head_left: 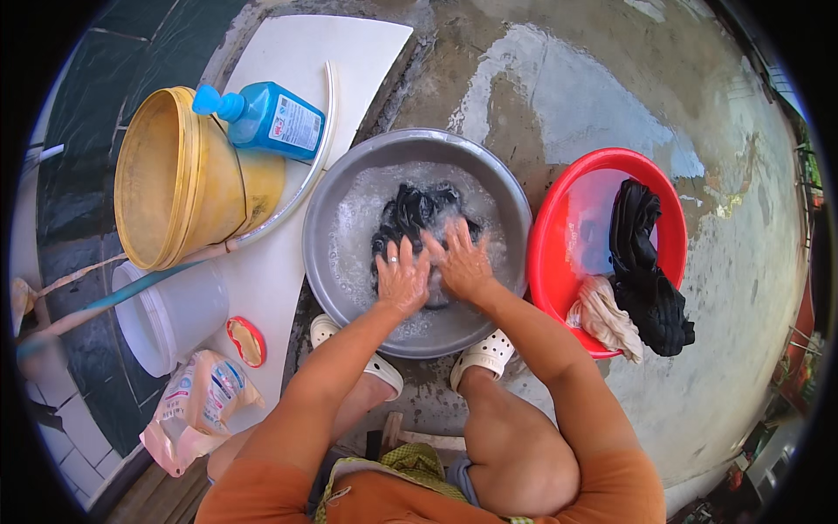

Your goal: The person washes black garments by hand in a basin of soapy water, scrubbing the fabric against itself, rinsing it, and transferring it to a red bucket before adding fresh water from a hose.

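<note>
A grey basin (319, 288) of foamy water stands on the ground between my feet. Soaked black cloth (415, 210) lies bunched in the middle of it, partly under the water. My left hand (403, 281), with a ring on one finger, rests on the cloth's near part, its fingers spread. Just to its right, my right hand (463, 262) also lies palm down with fingers apart, touching the cloth's right side. Neither hand grips the cloth. Splashing water blurs the fingertips of my right hand.
To the right, a red basin (557, 218) has black clothing (633, 231) and cream cloth (602, 316) hanging over its rim. Left stand a yellow bucket (153, 183), blue pump bottle (262, 122), whitish bucket (196, 301), red-edged brush (247, 341) and pink bag (205, 406). A pale hose (321, 162) curves alongside.
</note>
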`<control>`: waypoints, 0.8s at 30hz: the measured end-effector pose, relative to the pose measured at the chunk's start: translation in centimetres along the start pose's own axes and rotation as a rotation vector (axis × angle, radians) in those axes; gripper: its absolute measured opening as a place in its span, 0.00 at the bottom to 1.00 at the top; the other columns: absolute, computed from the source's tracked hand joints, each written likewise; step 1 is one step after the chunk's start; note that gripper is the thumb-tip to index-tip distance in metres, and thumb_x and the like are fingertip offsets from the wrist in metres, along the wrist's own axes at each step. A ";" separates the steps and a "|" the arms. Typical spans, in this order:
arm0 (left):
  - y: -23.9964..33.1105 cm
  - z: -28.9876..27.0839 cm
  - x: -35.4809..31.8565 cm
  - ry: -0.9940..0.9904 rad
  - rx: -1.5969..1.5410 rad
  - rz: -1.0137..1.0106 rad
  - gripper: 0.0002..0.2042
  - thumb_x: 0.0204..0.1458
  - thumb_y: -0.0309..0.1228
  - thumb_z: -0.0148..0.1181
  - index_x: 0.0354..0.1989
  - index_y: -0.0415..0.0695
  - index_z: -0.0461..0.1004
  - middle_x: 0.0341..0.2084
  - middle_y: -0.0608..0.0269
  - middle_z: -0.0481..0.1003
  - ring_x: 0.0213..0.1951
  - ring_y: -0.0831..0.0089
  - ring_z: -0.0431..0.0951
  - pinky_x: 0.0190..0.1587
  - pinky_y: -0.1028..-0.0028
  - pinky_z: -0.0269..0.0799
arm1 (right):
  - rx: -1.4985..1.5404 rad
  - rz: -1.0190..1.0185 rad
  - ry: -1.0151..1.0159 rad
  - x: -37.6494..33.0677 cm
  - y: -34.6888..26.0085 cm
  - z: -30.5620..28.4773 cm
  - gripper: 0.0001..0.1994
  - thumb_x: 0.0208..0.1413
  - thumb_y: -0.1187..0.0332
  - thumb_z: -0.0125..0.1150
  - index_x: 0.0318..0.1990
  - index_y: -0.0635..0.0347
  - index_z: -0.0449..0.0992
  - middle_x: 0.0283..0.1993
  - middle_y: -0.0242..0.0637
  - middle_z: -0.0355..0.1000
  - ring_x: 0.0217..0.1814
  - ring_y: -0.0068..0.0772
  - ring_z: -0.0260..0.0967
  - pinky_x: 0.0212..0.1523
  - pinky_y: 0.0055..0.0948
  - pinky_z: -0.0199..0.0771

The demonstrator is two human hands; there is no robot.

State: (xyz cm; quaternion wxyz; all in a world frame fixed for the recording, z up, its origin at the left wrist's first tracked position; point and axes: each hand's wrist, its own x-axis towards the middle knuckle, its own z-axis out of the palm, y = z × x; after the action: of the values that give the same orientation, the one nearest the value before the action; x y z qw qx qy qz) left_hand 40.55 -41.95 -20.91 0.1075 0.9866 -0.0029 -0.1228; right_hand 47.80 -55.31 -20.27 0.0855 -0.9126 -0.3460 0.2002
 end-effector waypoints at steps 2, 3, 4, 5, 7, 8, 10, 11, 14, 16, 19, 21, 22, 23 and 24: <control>-1.4 0.6 1.5 0.028 -0.031 0.077 0.23 0.40 0.28 0.53 0.50 0.46 0.64 0.55 0.39 0.53 0.50 0.39 0.60 0.52 0.45 0.54 | -0.003 -0.008 0.069 1.2 1.2 1.5 0.28 0.50 0.62 0.49 0.62 0.40 0.54 0.64 0.52 0.47 0.65 0.55 0.44 0.51 0.68 0.51; -2.4 0.8 2.2 -0.081 -0.158 0.032 0.23 0.41 0.29 0.53 0.50 0.46 0.63 0.53 0.38 0.56 0.49 0.38 0.61 0.51 0.46 0.56 | 0.034 -0.036 0.051 1.7 1.5 1.5 0.28 0.50 0.62 0.49 0.61 0.39 0.55 0.64 0.50 0.48 0.64 0.54 0.47 0.50 0.64 0.55; -3.1 0.7 3.2 -0.189 -0.283 -0.011 0.22 0.43 0.31 0.53 0.51 0.47 0.63 0.51 0.38 0.58 0.48 0.37 0.63 0.51 0.48 0.58 | 0.072 -0.063 0.035 2.3 1.9 1.3 0.27 0.50 0.62 0.49 0.61 0.39 0.56 0.63 0.48 0.49 0.62 0.53 0.49 0.49 0.59 0.59; -3.9 0.7 4.1 -0.191 -0.275 -0.018 0.22 0.43 0.31 0.53 0.51 0.47 0.63 0.51 0.38 0.58 0.48 0.37 0.63 0.51 0.48 0.58 | 0.131 -0.052 -0.098 3.1 1.7 -1.0 0.25 0.50 0.62 0.48 0.59 0.41 0.59 0.59 0.49 0.56 0.56 0.52 0.58 0.48 0.47 0.65; -4.9 0.9 6.0 -0.206 -0.156 0.039 0.20 0.47 0.37 0.51 0.49 0.44 0.65 0.46 0.36 0.64 0.46 0.39 0.66 0.47 0.51 0.63 | 0.196 0.002 -0.114 5.2 2.7 -1.2 0.23 0.51 0.61 0.48 0.58 0.42 0.61 0.56 0.50 0.60 0.52 0.52 0.62 0.48 0.45 0.66; -4.8 0.6 7.0 -0.211 -0.149 0.048 0.20 0.47 0.37 0.51 0.49 0.44 0.65 0.46 0.36 0.64 0.46 0.39 0.66 0.47 0.51 0.63 | 0.255 0.068 -0.128 6.1 3.5 -1.3 0.21 0.52 0.61 0.47 0.56 0.43 0.63 0.52 0.52 0.64 0.49 0.51 0.66 0.47 0.42 0.67; -4.0 -0.3 9.3 -0.239 -0.369 -0.253 0.22 0.50 0.43 0.48 0.46 0.39 0.67 0.44 0.35 0.67 0.47 0.42 0.66 0.46 0.53 0.64 | 0.335 0.117 -0.106 8.4 5.4 0.2 0.21 0.52 0.57 0.48 0.54 0.46 0.66 0.49 0.52 0.66 0.47 0.51 0.67 0.47 0.43 0.67; -4.1 -2.1 11.2 -0.375 -0.414 -0.368 0.23 0.49 0.45 0.47 0.45 0.37 0.69 0.46 0.35 0.65 0.46 0.48 0.69 0.48 0.58 0.64 | 0.410 0.141 -0.087 9.0 5.2 -0.2 0.22 0.52 0.53 0.48 0.53 0.48 0.68 0.47 0.53 0.68 0.45 0.51 0.69 0.47 0.43 0.67; -6.6 -1.7 10.3 -0.124 -1.132 -0.766 0.32 0.48 0.59 0.46 0.46 0.40 0.71 0.41 0.49 0.74 0.36 0.53 0.76 0.36 0.58 0.68 | 0.598 0.530 -0.115 10.2 3.6 -5.5 0.26 0.50 0.43 0.47 0.46 0.53 0.74 0.48 0.52 0.68 0.49 0.52 0.67 0.51 0.41 0.65; -5.8 -7.2 8.9 -0.482 -1.340 -0.973 0.31 0.49 0.60 0.46 0.47 0.43 0.70 0.43 0.55 0.72 0.44 0.61 0.71 0.43 0.60 0.66 | 0.895 0.459 0.020 6.8 3.6 -7.0 0.27 0.46 0.42 0.52 0.34 0.61 0.78 0.36 0.53 0.73 0.45 0.50 0.70 0.47 0.39 0.66; -8.4 -8.5 3.5 -0.417 -0.719 -0.448 0.22 0.46 0.52 0.56 0.43 0.49 0.74 0.38 0.52 0.72 0.41 0.60 0.72 0.45 0.64 0.66 | 0.632 -0.089 0.385 0.9 -1.3 -7.6 0.11 0.38 0.56 0.64 0.21 0.53 0.75 0.28 0.36 0.69 0.36 0.40 0.65 0.38 0.41 0.57; -4.0 -9.2 0.8 -0.143 -0.355 -0.094 0.20 0.43 0.46 0.58 0.43 0.50 0.74 0.46 0.49 0.66 0.49 0.51 0.66 0.51 0.64 0.63 | 0.480 -0.195 0.435 -1.9 -1.5 -7.7 0.15 0.37 0.56 0.66 0.35 0.48 0.76 0.47 0.40 0.62 0.54 0.47 0.57 0.48 0.46 0.54; -2.7 -8.0 0.1 -0.118 -0.258 0.044 0.23 0.46 0.43 0.56 0.52 0.53 0.68 0.56 0.47 0.55 0.56 0.47 0.58 0.54 0.58 0.58 | 0.317 -0.094 0.377 -2.5 -1.6 -7.3 0.25 0.39 0.52 0.65 0.48 0.42 0.71 0.56 0.46 0.55 0.61 0.55 0.48 0.53 0.50 0.51; -1.2 -7.8 -0.5 -0.180 -0.203 0.030 0.24 0.47 0.41 0.54 0.55 0.55 0.63 0.58 0.46 0.51 0.57 0.44 0.55 0.55 0.54 0.56 | 0.231 -0.029 0.280 -2.3 -1.3 -6.3 0.30 0.41 0.49 0.62 0.55 0.39 0.65 0.63 0.49 0.48 0.64 0.59 0.42 0.54 0.57 0.49; -0.2 -7.4 -0.8 -0.255 -0.159 0.017 0.27 0.48 0.39 0.52 0.59 0.56 0.58 0.60 0.46 0.46 0.59 0.41 0.51 0.56 0.50 0.53 | 0.175 0.046 0.165 -1.8 -1.7 -5.4 0.31 0.44 0.47 0.58 0.58 0.38 0.61 0.66 0.50 0.43 0.66 0.60 0.39 0.53 0.64 0.47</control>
State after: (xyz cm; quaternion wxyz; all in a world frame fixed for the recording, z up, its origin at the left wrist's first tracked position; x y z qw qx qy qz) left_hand 41.58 -40.13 -13.78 0.1850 0.9513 -0.0149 -0.2461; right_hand 47.83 -55.37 -14.35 0.1883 -0.9228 -0.2979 0.1557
